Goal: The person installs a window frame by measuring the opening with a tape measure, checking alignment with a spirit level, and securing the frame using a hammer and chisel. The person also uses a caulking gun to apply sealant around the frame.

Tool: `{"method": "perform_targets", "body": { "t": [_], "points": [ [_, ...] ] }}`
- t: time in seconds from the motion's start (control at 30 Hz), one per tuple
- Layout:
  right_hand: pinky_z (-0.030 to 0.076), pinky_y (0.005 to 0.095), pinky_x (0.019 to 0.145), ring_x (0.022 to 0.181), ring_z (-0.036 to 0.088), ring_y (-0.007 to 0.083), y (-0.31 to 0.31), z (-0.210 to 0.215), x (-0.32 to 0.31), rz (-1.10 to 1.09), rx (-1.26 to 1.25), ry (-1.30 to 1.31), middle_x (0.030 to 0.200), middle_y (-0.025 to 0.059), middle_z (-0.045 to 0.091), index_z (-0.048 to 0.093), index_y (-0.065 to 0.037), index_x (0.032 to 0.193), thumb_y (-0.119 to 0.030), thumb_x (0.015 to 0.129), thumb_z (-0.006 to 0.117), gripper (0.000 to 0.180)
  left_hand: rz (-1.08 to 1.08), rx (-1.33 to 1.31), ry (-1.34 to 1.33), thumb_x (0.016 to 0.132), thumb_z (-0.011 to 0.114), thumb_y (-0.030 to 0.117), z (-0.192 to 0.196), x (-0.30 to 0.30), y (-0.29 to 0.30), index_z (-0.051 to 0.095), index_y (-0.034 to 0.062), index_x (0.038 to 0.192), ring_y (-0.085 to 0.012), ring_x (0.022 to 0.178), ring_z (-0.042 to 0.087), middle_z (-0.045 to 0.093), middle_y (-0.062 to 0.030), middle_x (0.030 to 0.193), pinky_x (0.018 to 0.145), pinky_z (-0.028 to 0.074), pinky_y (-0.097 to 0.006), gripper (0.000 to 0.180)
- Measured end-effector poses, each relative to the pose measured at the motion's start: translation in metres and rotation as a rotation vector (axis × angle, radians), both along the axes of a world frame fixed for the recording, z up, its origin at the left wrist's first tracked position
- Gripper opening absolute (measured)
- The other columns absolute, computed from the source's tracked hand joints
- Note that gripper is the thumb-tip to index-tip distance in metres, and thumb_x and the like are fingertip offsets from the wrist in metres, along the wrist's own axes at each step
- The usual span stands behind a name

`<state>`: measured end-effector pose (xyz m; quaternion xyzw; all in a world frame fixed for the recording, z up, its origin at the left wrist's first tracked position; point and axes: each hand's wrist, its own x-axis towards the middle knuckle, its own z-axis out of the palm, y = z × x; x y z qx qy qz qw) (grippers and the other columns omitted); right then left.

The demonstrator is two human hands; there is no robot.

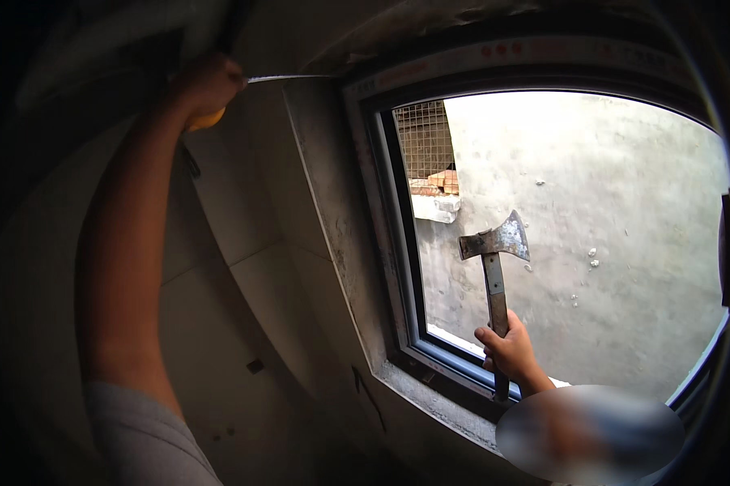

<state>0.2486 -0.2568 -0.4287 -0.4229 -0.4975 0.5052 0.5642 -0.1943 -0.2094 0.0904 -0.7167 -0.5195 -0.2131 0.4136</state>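
My left arm is raised at the upper left, and my left hand (207, 85) is closed around a tape measure. A yellow bit of its case (208, 120) shows below the fist. Its thin pale blade (288, 78) runs right toward the upper left corner of the window frame (365, 194); where its tip ends is too dark to tell. My right hand (510, 350) grips the handle of a hatchet (496, 279), held upright in front of the window with its worn metal head at the top. My right forearm is covered by a blurred patch.
Around the dark window frame is a rough plaster reveal (324, 170) with a sill (438, 405) below. Beyond the opening stands a grey wall (608, 202), with wire mesh (423, 142) and bricks (443, 180) at its left. Dim wall panels (243, 219) lie left.
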Motion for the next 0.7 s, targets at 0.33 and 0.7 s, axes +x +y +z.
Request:
{"method": "perform_targets", "body": {
  "t": [0.33,0.7],
  "points": [
    [0.052,0.0348,0.048,0.053,0.06,0.0197,0.065,0.0,0.018,-0.066,0.344,-0.121,0.081,0.0087,0.059,0.056,0.001,0.117,-0.005,0.081,0.068,0.038,0.081,-0.117,-0.134,0.104,0.068,0.034,-0.049,0.044,-0.03,0.08,0.0055,0.108,-0.0225,0.084,0.076,0.078,-0.0104,0.087,0.082,0.059,-0.041,0.032],
    [0.051,0.0324,0.046,0.051,0.056,0.0138,0.151,0.101,-0.011,-0.155,0.419,-0.157,0.07,0.0039,0.057,0.062,-0.001,0.107,-0.03,0.098,0.072,0.031,-0.041,-0.282,-0.136,0.108,0.065,0.035,-0.022,0.027,-0.011,0.075,0.0042,0.117,-0.0175,0.076,0.072,0.074,-0.0061,0.082,0.076,0.057,-0.038,0.033]
  ]
}}
